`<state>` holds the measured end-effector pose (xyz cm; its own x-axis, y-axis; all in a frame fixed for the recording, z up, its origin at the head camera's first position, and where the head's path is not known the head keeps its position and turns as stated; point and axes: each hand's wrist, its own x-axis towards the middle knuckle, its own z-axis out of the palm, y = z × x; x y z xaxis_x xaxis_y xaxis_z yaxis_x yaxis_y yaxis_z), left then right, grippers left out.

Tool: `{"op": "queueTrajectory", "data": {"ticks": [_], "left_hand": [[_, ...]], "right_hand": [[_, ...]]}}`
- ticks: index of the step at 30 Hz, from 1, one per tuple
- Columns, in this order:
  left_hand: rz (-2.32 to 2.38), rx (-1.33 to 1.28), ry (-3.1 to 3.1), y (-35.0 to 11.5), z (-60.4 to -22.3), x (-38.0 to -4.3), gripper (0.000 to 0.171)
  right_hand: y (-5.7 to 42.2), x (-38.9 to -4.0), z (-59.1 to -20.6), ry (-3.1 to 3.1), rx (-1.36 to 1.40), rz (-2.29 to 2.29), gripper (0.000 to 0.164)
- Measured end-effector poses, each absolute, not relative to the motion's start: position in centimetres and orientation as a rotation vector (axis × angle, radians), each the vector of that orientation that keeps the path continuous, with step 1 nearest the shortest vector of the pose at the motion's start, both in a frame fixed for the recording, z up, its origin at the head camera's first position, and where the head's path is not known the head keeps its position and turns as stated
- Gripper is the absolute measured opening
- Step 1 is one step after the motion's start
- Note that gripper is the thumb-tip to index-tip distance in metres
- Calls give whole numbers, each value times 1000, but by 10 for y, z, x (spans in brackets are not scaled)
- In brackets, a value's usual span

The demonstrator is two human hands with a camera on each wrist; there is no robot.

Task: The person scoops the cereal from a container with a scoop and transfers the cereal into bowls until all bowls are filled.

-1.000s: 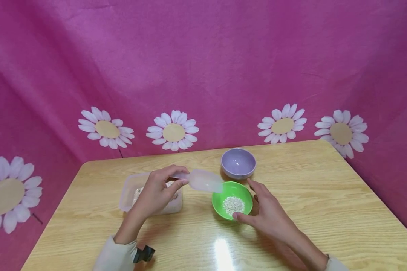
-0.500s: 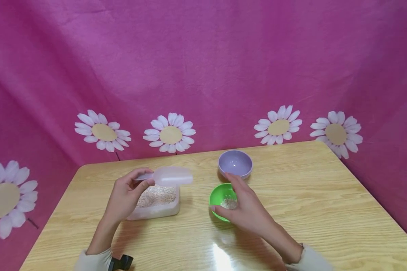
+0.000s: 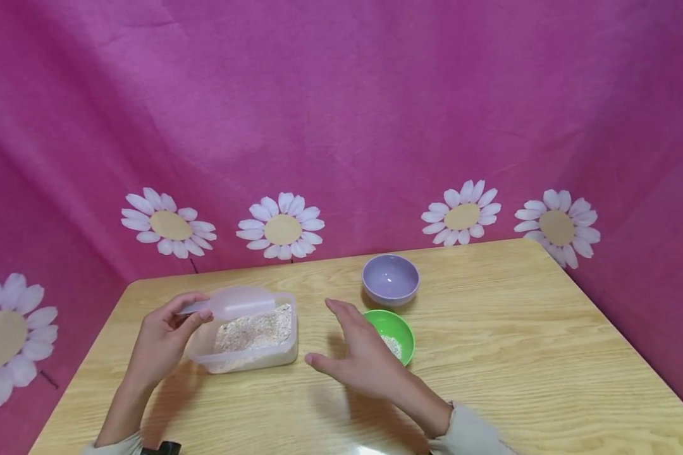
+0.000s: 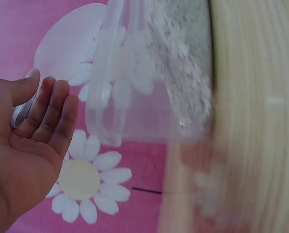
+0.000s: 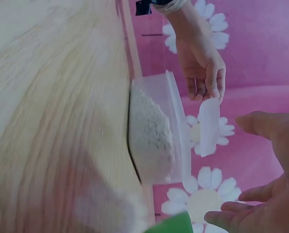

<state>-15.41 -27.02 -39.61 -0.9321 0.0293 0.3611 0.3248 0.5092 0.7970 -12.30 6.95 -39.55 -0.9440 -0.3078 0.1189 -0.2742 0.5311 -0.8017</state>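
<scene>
My left hand (image 3: pixel 158 341) pinches the handle of a translucent plastic scoop (image 3: pixel 240 303), held level over the back of a clear plastic container (image 3: pixel 245 363). Oat-like flakes (image 3: pixel 256 332) partly fill that container, heaped toward its right side. In the right wrist view the scoop (image 5: pixel 210 127) hangs above the container's rim. My right hand (image 3: pixel 370 363) is spread with nothing in it, between the container and a green bowl (image 3: pixel 401 325). It hides the bowl's left part; a small heap of pale flakes (image 3: pixel 393 345) shows inside.
A purple bowl (image 3: pixel 391 280) stands just behind the green one. The wooden table (image 3: pixel 518 354) reaches back to a pink curtain (image 3: pixel 347 126) printed with white daisies, which also hangs at both sides.
My left hand has carried the scoop leftward from the green bowl to over the container. The right hand has left the bowl's right side and moved left across it.
</scene>
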Motion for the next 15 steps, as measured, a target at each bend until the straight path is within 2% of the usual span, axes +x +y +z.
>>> {"op": "queueTrajectory", "data": {"ticks": [15], "left_hand": [[-1312, -260, -2511, -301, -407, -157, 24]], "right_hand": [[30, -126, -409, 2629, -636, -1416, 96]]}}
